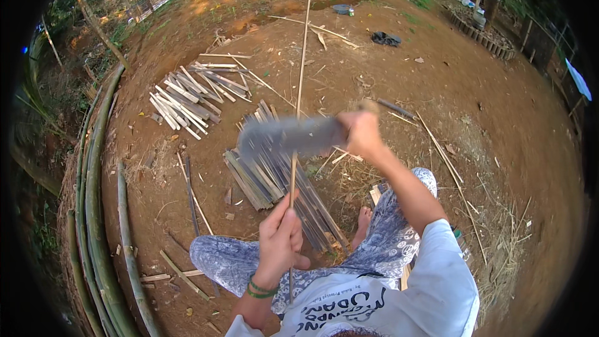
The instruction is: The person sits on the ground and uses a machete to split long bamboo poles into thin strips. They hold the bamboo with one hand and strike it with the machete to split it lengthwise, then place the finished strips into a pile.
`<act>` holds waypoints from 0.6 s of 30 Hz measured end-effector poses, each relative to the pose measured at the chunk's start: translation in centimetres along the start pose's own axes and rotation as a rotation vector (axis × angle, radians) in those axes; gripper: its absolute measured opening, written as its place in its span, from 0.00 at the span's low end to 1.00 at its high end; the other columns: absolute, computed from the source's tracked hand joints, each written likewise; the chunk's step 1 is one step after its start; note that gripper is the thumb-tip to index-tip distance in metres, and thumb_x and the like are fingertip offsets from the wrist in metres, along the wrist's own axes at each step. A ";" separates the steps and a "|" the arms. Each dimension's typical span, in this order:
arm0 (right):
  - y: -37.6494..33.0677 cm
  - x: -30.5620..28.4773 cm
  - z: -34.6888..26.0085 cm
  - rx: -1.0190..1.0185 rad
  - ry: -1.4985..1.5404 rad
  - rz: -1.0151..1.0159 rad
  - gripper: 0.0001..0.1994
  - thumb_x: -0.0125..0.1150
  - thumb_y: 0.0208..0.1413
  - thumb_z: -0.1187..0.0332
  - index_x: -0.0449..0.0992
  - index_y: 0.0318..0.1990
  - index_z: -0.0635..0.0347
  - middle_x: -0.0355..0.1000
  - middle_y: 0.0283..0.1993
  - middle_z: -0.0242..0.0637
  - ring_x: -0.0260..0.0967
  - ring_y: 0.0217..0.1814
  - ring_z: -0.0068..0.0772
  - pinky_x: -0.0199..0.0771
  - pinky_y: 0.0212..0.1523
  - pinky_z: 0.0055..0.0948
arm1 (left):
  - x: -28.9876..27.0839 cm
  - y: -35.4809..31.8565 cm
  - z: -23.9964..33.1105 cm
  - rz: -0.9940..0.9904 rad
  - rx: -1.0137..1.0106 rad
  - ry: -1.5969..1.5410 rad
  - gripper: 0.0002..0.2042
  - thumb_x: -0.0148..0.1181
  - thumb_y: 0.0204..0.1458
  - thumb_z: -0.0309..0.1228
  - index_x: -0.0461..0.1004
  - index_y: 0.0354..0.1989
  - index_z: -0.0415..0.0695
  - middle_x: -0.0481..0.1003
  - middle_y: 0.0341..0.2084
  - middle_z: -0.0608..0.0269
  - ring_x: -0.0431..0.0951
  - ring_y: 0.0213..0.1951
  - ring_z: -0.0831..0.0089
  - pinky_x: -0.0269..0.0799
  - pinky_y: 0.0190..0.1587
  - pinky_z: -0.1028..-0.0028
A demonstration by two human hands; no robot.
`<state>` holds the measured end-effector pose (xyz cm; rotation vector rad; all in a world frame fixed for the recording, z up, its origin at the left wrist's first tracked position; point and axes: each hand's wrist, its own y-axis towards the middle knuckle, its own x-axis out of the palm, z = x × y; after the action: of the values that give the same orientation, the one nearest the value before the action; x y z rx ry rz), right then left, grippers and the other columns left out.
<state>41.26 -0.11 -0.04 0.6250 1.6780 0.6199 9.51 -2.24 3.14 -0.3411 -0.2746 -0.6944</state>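
Observation:
My left hand (279, 237) is closed round the lower part of a long, thin bamboo strip (302, 75). The strip runs from near my lap away from me, far past the piles. In my right hand (362, 132) is the handle of a broad, dark machete (281, 137), its blade smeared by motion. The blade lies across the strip, above my left hand; I cannot tell whether it touches it. Below the blade lies a pile of dark split bamboo slats (306, 193), partly hidden by the machete and my left hand.
Pale split sticks (187, 97) are heaped at the far left. Long green bamboo poles (97, 212) line the left side. Thin strips (443, 156) lie on the dirt at right. A black cloth or bag (385, 39) and a bluish basin (341, 9) sit farther off.

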 end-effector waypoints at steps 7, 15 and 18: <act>1.0 -2.3 7.0 0.565 0.069 0.057 0.13 0.60 0.36 0.77 0.83 0.33 0.60 0.80 0.28 0.47 0.79 0.27 0.42 0.81 0.35 0.41 | -3.9 -3.4 -2.0 -0.090 -0.030 0.065 0.22 0.45 0.69 0.28 0.59 0.69 0.36 0.57 0.19 0.74 0.54 0.16 0.87 0.50 0.17 0.83; -2.5 -0.2 -5.4 0.047 0.160 -0.110 0.14 0.72 0.29 0.65 0.72 0.24 0.58 0.73 0.23 0.41 0.76 0.29 0.49 0.76 0.33 0.45 | -3.3 -0.1 -2.3 -0.109 -0.086 -0.030 0.22 0.43 0.70 0.30 0.58 0.70 0.37 0.57 0.21 0.73 0.54 0.17 0.86 0.49 0.18 0.83; -1.8 -0.7 -5.0 -0.008 0.130 -0.116 0.15 0.70 0.30 0.64 0.72 0.25 0.58 0.74 0.25 0.41 0.76 0.31 0.49 0.75 0.33 0.46 | -4.0 -1.0 -2.0 -0.115 -0.092 -0.049 0.22 0.43 0.70 0.30 0.59 0.70 0.37 0.56 0.20 0.73 0.53 0.17 0.86 0.49 0.18 0.83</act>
<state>36.35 -2.23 0.07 0.4865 1.8186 0.5944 6.19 -1.40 0.12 -0.4335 -0.3115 -0.8139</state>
